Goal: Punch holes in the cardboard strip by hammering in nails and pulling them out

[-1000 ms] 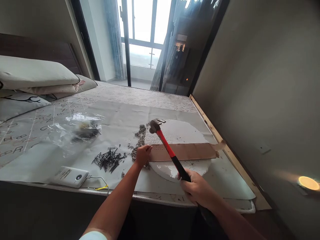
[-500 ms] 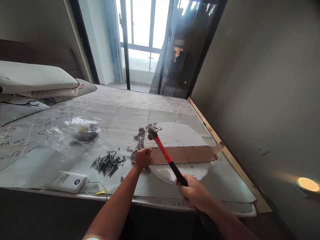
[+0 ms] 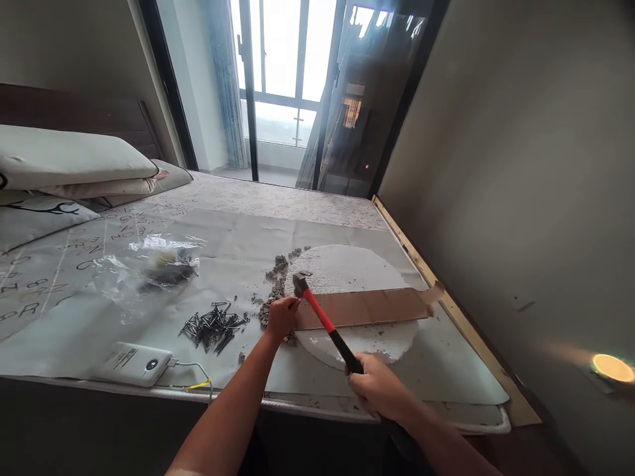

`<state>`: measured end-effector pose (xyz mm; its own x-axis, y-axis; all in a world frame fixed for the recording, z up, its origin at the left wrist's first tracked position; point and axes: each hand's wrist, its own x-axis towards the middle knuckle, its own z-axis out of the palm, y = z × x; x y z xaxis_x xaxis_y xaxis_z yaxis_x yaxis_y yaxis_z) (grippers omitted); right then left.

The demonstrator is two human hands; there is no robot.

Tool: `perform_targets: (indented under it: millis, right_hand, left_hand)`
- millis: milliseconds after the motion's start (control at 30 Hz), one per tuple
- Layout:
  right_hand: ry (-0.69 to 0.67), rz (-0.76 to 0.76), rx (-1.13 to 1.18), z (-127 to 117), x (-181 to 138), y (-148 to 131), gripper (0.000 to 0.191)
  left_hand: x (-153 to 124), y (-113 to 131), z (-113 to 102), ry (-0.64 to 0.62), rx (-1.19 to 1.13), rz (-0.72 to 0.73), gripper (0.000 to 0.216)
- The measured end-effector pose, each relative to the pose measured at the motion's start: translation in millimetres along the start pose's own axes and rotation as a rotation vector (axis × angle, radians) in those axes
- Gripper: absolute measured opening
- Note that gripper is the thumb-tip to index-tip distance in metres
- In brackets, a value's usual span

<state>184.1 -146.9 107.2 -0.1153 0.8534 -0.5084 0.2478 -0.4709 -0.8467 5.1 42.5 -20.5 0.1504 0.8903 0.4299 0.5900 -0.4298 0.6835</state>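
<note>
My right hand (image 3: 374,385) is wrapped round the black grip of a claw hammer (image 3: 325,317) with a red shaft. The hammer's head is just above the left end of a brown board (image 3: 367,309), close to my left fingertips. My left hand (image 3: 282,316) is pinched at that end of the board; what it holds is too small and hidden to make out. The board lies across a round white slab (image 3: 357,264) with a rough surface. Grey rubble (image 3: 276,281) is heaped along the slab's left edge. A pile of nails (image 3: 214,326) lies left of my left hand.
A clear plastic bag (image 3: 153,268) with something dark inside lies behind the nails. A white power bank (image 3: 133,363) with a cable is near the bed's front edge. Grey sheeting (image 3: 238,231) covers the mattress. Pillows (image 3: 74,162) are at left, a wooden rail (image 3: 446,301) at right.
The hammer head has come down a little, nearer my left fingertips and the board. My right hand has shifted slightly left and down; my left hand stays in place.
</note>
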Motion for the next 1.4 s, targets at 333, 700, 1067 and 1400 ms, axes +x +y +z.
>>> perform_targets:
  millis: [333, 700, 1067, 1400]
  right_hand:
    - [0.017, 0.016, 0.012, -1.0, -1.4, -4.0, 0.018]
    - [-0.011, 0.007, -0.004, -4.6, -1.7, 0.0, 0.017]
    - [-0.001, 0.002, 0.001, -2.7, -2.2, -2.1, 0.016]
    - [0.022, 0.004, -0.019, -0.6, -1.4, -3.5, 0.017]
  left_hand:
    - [-0.7, -3.1, 1.3, -0.002, -0.001, 0.028, 0.029]
    - [-0.5, -1.8, -0.5, 0.004, -0.014, 0.000, 0.027]
    - [0.7, -2.3, 2.9, 0.015, -0.030, -0.020, 0.025]
    - [-0.5, -1.4, 2.5, 0.003, -0.023, -0.023, 0.025]
